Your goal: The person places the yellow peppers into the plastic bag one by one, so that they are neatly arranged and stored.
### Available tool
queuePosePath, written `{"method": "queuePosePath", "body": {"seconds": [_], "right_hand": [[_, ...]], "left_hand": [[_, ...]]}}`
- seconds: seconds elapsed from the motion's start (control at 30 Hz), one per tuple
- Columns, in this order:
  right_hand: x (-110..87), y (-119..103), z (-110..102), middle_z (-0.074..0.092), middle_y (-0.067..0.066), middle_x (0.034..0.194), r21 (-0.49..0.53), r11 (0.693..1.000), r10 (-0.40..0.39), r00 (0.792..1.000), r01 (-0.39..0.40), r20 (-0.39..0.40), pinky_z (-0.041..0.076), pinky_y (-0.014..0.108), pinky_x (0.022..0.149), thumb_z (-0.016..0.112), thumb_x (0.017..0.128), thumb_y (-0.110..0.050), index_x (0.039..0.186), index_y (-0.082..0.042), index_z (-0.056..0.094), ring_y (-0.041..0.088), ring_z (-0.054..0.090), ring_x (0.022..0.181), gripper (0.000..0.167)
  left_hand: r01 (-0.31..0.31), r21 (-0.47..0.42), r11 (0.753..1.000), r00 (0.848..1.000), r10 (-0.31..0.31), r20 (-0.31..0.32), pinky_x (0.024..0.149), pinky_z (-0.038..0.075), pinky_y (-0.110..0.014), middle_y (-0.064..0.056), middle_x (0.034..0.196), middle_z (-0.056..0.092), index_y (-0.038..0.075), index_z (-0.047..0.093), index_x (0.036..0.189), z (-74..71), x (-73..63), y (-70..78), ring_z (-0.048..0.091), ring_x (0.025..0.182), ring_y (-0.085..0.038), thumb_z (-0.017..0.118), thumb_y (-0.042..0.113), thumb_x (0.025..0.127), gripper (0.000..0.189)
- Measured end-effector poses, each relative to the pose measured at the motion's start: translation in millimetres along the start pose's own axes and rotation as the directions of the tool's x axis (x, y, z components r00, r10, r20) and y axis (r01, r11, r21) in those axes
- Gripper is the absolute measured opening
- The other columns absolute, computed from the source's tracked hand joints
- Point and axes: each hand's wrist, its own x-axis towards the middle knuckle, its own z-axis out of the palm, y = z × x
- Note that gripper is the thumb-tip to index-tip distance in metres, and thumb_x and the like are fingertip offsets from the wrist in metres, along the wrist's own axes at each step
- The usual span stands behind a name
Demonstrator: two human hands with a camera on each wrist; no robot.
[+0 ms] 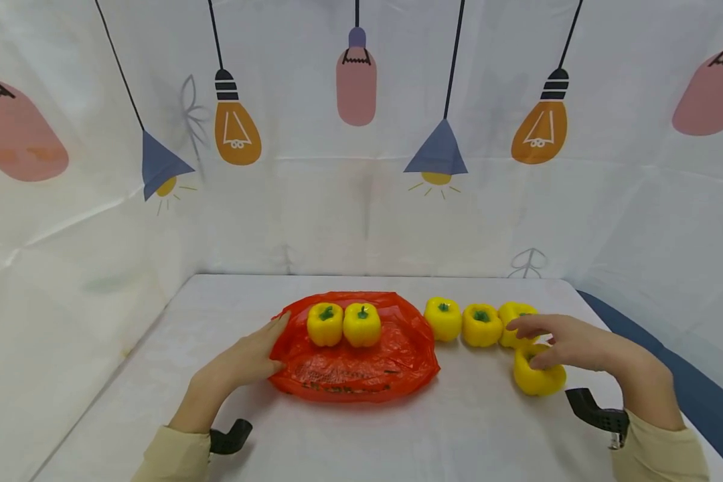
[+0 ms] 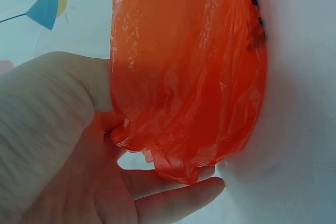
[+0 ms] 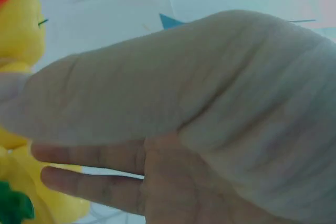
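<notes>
A red plastic bag (image 1: 361, 375) lies on the table, with two yellow bell peppers (image 1: 325, 329) showing side by side against it. My left hand (image 1: 250, 355) touches its left edge; in the left wrist view, the crinkled bag (image 2: 194, 77) hangs between the thumb and the extended fingers (image 2: 178, 200). To the right, my right hand (image 1: 569, 345) reaches over the nearest yellow bell pepper (image 1: 540, 378), thumb overlapping it. Its fingers (image 3: 94, 187) look straight in the right wrist view, beside a pepper with a green stem (image 3: 13, 203).
Three more yellow peppers (image 1: 480, 326) form a row right of the bag, the last partly behind my right hand. White cloth (image 1: 361, 221) printed with lamps and bulbs hangs behind the white table (image 1: 385, 442). Black wrist mounts (image 1: 230, 438) stick out below both hands.
</notes>
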Motion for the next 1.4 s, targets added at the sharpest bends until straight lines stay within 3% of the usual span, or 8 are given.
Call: {"method": "queuePosePath", "body": {"seconds": [0.23,0.6,0.9,1.13,1.4], "right_hand": [[3.5,12,-2,0.056,0.023,0.138,0.011,0.998,0.063,0.996,-0.063,0.057,0.049,0.063,0.097,0.078,0.077,-0.016,0.136,-0.004,0.056,0.042,0.052,0.123,0.064],[12.7,22,5,0.048,0.025,0.142,0.021,0.986,0.161,0.978,-0.165,0.132,0.039,0.07,0.098,0.08,0.069,-0.01,0.141,-0.01,0.053,0.04,0.045,0.117,0.077],[16.5,19,13,0.048,0.02,0.144,0.044,0.993,0.101,0.984,-0.108,0.147,0.041,0.067,0.097,0.08,0.067,-0.009,0.14,-0.014,0.054,0.039,0.043,0.118,0.078],[24.9,13,20,0.056,0.009,0.134,0.038,0.999,0.029,0.992,-0.034,0.121,0.044,0.055,0.097,0.079,0.063,-0.016,0.137,-0.013,0.056,0.027,0.048,0.114,0.078],[29.2,3,25,0.053,0.008,0.137,0.031,0.999,-0.017,0.996,0.014,0.085,0.046,0.051,0.093,0.078,0.065,-0.022,0.139,-0.021,0.055,0.029,0.046,0.116,0.077]], "left_hand": [[0.009,-0.005,1.0,1.0,-0.009,0.004,0.115,0.031,-0.066,-0.013,0.165,0.025,0.012,0.019,0.16,0.8,0.3,-0.3,0.028,0.15,-0.04,0.065,0.015,0.09,0.083],[-0.004,0.007,1.0,1.0,0.004,0.004,0.116,0.029,-0.065,-0.015,0.165,0.025,0.011,0.019,0.16,1.9,1.6,-2.9,0.028,0.149,-0.041,0.064,0.016,0.091,0.083],[-0.002,0.011,1.0,1.0,0.001,0.004,0.115,0.03,-0.065,-0.015,0.164,0.026,0.011,0.02,0.16,2.1,1.4,-3.3,0.029,0.149,-0.041,0.065,0.017,0.09,0.083],[0.008,0.003,1.0,1.0,-0.008,0.007,0.115,0.03,-0.066,-0.015,0.164,0.027,0.011,0.02,0.159,2.2,0.8,-1.9,0.029,0.149,-0.041,0.065,0.016,0.09,0.082],[0.004,0.0,1.0,1.0,-0.004,0.004,0.116,0.029,-0.065,-0.016,0.164,0.027,0.011,0.02,0.159,1.8,0.2,-1.9,0.028,0.149,-0.041,0.066,0.016,0.09,0.083]]}}
